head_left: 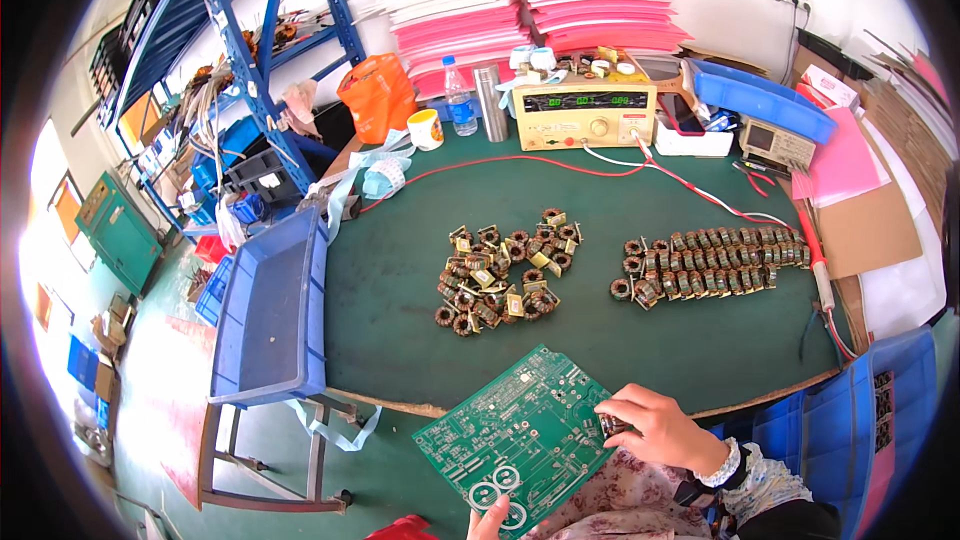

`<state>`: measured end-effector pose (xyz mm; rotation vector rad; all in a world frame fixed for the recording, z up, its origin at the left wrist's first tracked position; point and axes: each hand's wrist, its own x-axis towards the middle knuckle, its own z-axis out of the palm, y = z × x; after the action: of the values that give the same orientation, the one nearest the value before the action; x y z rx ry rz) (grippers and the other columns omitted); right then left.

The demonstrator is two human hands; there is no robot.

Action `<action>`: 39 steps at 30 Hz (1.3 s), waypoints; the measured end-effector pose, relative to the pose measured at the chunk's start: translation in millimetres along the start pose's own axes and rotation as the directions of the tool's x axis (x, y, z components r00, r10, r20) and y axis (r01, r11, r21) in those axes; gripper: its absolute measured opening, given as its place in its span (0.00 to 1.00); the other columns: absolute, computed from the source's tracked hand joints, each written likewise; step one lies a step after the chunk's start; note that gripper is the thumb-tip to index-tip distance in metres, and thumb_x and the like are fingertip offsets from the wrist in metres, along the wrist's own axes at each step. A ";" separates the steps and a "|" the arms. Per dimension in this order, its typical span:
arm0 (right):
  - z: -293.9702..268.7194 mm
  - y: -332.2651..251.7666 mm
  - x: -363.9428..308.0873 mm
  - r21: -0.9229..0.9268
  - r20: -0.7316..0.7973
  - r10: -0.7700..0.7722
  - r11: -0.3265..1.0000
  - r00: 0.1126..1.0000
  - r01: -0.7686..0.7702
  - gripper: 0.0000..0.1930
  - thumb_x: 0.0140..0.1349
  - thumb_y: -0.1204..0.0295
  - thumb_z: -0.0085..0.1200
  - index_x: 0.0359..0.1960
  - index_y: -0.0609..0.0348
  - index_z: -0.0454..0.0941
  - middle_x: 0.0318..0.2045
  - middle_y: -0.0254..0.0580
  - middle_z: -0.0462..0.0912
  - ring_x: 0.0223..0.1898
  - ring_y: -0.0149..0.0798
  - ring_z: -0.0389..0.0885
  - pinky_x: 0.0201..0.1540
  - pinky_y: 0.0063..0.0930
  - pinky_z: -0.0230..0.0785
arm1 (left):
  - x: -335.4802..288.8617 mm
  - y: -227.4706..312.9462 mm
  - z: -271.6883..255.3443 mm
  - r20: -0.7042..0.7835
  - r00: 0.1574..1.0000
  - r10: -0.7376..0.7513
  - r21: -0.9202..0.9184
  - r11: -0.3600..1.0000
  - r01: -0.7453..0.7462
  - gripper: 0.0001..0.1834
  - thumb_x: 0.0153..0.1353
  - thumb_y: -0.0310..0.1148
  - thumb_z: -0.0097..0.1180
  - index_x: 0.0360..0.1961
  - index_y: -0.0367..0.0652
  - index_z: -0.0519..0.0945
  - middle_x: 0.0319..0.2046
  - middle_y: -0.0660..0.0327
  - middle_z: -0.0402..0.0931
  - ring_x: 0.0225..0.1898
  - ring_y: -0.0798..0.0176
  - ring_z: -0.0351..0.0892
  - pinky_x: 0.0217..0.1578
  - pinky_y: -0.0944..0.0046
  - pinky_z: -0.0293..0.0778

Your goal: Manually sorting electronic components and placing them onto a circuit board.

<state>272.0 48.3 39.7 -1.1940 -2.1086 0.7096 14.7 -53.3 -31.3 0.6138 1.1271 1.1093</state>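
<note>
A large green circuit board (535,420) is tilted over my lap at the table's front edge. My left hand (490,520) grips its lower corner, the thumb lying near white printed rings. At the board's right edge, my right hand (655,430) pinches a small copper-wound toroid coil (611,426), partly hidden by the fingers. Whether the coil touches the board I cannot tell. Beyond the board, a loose heap of toroid coils (500,275) on small yellowish bases lies mid-table. To its right, more coils (715,262) stand in tight rows.
A green-topped table (390,250) carries a bench power supply (585,115) with red and white leads. An empty blue crate (270,310) stands at left, a blue bin (840,430) at right. Bottle (459,100), steel flask (490,103), mug (425,130) and pliers (755,177) line the back.
</note>
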 end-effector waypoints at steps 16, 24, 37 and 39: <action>-156.5 142.5 -48.0 -0.417 -0.824 0.030 0.644 0.566 -0.641 0.21 0.41 0.90 0.52 0.41 0.63 0.72 0.39 0.52 0.76 0.44 0.55 0.72 0.44 0.41 0.67 | -3.7 10.9 -2.3 0.015 0.948 0.318 0.476 0.832 -0.287 0.22 0.51 0.23 0.55 0.50 0.30 0.71 0.44 0.42 0.70 0.43 0.43 0.71 0.43 0.52 0.67; -172.1 186.0 -46.9 -0.299 -0.721 0.211 0.763 0.659 -0.572 0.22 0.40 0.93 0.49 0.39 0.59 0.71 0.37 0.51 0.76 0.42 0.55 0.74 0.40 0.41 0.70 | -4.1 14.0 -2.1 0.029 0.956 0.291 0.474 0.838 -0.269 0.23 0.49 0.20 0.53 0.50 0.30 0.72 0.43 0.45 0.70 0.40 0.47 0.71 0.41 0.56 0.68; -57.6 35.1 88.3 -0.280 -0.098 -0.182 0.948 0.978 0.149 0.26 0.45 0.85 0.52 0.50 0.60 0.69 0.47 0.44 0.74 0.48 0.48 0.72 0.50 0.38 0.65 | -5.2 -4.4 -25.6 0.141 0.955 0.260 0.469 0.832 -0.295 0.25 0.52 0.16 0.42 0.55 0.29 0.68 0.50 0.43 0.70 0.53 0.46 0.69 0.52 0.57 0.66; -15.9 43.7 114.5 -0.310 -0.086 -0.289 0.917 0.953 0.250 0.27 0.46 0.84 0.53 0.52 0.58 0.69 0.50 0.43 0.73 0.51 0.47 0.70 0.51 0.38 0.65 | -8.5 1.5 -17.0 0.148 0.944 0.294 0.477 0.815 -0.328 0.25 0.51 0.14 0.40 0.54 0.29 0.69 0.50 0.43 0.70 0.52 0.46 0.70 0.51 0.58 0.67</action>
<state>260.8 171.2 47.4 -1.0346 -2.2619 0.1880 -1.8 -62.8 -32.7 1.2731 1.2919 1.0614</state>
